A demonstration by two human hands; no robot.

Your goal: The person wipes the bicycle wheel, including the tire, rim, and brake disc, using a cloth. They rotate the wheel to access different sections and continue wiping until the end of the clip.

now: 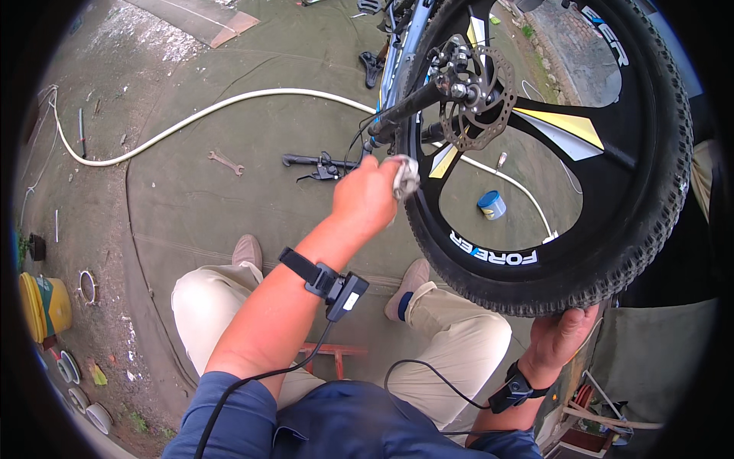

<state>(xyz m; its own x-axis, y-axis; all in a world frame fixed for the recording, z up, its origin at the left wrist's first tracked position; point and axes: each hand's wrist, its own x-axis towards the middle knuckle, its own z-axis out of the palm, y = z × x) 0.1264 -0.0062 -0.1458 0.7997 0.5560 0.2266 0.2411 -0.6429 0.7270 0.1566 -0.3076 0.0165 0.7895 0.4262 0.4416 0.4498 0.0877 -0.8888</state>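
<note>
My left hand [367,192] is closed around a crumpled, pale cloth rag [406,177], beside the rim and tyre of a bicycle wheel. My right hand [562,338] holds the knobby tyre [516,301] at its lower edge, the fingers partly hidden behind it. The wheel has a black rim with broad spokes [565,135], yellow and white panels and white lettering. A disc brake rotor [502,86] and the fork leg [410,109] are at its hub. The blue bicycle frame [401,51] appears upside down, its handlebar [307,160] and saddle [371,67] low by the ground.
A white hose [229,103] curves across the green ground sheet [189,212]. An open-end wrench [226,163] lies left of the handlebar. Beyond the wheel stands a small blue-lidded tub [491,205]. A yellow bucket [49,307] is at far left, a red metal frame [338,353] between my legs.
</note>
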